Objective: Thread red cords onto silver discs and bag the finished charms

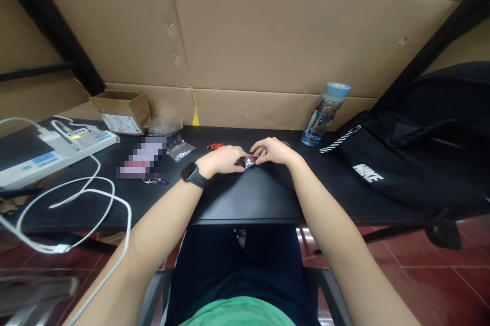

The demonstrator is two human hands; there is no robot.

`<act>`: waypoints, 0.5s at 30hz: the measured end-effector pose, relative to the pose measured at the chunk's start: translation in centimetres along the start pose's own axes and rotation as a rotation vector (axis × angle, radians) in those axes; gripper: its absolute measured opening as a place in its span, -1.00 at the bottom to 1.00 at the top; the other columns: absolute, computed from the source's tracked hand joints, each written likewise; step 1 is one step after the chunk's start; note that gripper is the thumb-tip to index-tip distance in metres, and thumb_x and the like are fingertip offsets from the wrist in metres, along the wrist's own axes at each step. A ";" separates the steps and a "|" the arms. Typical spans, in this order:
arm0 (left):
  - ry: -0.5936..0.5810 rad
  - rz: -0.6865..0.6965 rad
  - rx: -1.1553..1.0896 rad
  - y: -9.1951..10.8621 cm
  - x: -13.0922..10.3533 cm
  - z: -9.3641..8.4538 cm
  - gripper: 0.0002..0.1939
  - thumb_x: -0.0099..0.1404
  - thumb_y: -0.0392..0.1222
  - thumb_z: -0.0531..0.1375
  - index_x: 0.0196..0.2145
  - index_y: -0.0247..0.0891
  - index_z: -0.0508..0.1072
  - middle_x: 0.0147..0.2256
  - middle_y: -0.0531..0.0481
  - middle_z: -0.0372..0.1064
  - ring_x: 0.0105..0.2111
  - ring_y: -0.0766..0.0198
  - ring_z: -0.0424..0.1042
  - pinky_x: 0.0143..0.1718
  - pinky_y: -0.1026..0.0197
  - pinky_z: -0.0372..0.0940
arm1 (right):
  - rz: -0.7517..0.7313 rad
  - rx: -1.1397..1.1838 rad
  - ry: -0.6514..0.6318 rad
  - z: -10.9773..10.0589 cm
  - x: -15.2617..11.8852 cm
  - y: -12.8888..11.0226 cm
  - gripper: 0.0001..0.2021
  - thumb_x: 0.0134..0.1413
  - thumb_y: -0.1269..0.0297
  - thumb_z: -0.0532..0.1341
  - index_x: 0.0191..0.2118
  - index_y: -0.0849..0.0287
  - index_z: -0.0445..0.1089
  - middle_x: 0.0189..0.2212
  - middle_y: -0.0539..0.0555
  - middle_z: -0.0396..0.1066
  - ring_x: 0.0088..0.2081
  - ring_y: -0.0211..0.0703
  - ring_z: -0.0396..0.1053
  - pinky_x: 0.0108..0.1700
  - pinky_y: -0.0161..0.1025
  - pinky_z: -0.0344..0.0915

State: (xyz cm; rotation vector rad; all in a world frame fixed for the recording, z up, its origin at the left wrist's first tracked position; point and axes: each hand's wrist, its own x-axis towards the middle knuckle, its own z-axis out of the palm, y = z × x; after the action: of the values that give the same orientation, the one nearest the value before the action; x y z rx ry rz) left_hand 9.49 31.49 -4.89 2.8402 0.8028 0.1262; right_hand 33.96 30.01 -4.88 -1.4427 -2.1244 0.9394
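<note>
Two-handed, reaching far and inward: grasping small shiny packet (250,161) with bent fingers (239,168) of left hand (225,159), palm down, and right hand (276,151); lying roughly left-right where visible, centrally on worktop (248,201), unclear in facing.

Red-flecked packet (249,161), red pieces (215,146), black desk (248,198), striped strap (340,140)
</note>
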 end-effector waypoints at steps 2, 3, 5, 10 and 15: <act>0.002 0.000 0.008 -0.1 0.0 0.0 -0.61 0.33 -0.10 0.31 0.09 -0.20 0.55 0.04 -0.13 0.51 -0.01 0.04 0.53 0.01 0.16 0.32 | -0.019 -0.004 0.005 0.0 0.1 0.2 -0.60 -0.18 0.41 0.54 -0.11 0.16 0.61 -0.24 0.08 0.69 -0.27 -0.07 0.67 -0.16 -0.26 0.53; 0.001 -0.001 0.013 -0.2 0.0 0.1 -0.63 0.33 -0.09 0.31 0.07 -0.21 0.56 0.04 -0.13 0.51 -0.02 0.03 0.53 0.00 0.16 0.32 | -0.028 -0.004 0.003 0.0 0.2 0.3 -0.61 -0.16 0.39 0.54 -0.12 0.16 0.61 -0.25 0.07 0.69 -0.27 -0.07 0.67 -0.15 -0.26 0.52; -0.001 -0.007 0.014 -0.3 0.1 0.1 -0.62 0.33 -0.08 0.32 0.07 -0.22 0.56 0.04 -0.14 0.51 -0.01 0.03 0.53 0.00 0.16 0.32 | -0.040 -0.009 -0.002 -0.1 0.2 0.4 -0.65 -0.12 0.36 0.53 -0.12 0.15 0.61 -0.26 0.06 0.69 -0.26 -0.08 0.67 -0.13 -0.26 0.52; -0.003 -0.016 -0.001 -0.4 0.1 0.1 -0.59 0.33 -0.09 0.32 0.09 -0.23 0.54 0.09 -0.15 0.49 0.03 0.02 0.52 0.03 0.16 0.32 | -0.040 -0.068 0.003 -0.2 0.0 0.1 -0.71 -0.04 0.34 0.50 -0.12 0.12 0.62 -0.27 0.04 0.70 -0.19 -0.08 0.66 -0.10 -0.28 0.49; -0.007 -0.014 0.008 -0.4 0.0 0.0 -0.60 0.34 -0.10 0.32 0.10 -0.23 0.54 0.09 -0.16 0.50 0.05 0.02 0.52 0.07 0.16 0.32 | -0.042 -0.134 0.019 -0.5 -0.2 -0.1 -0.74 0.04 0.29 0.47 -0.10 0.10 0.62 -0.26 0.03 0.70 -0.18 -0.08 0.66 -0.15 -0.30 0.45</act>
State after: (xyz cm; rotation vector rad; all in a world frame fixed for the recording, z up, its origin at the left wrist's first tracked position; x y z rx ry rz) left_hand 9.33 31.81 -4.92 2.8404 0.8241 0.1105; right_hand 34.23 29.97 -4.47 -1.4576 -2.2316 0.7785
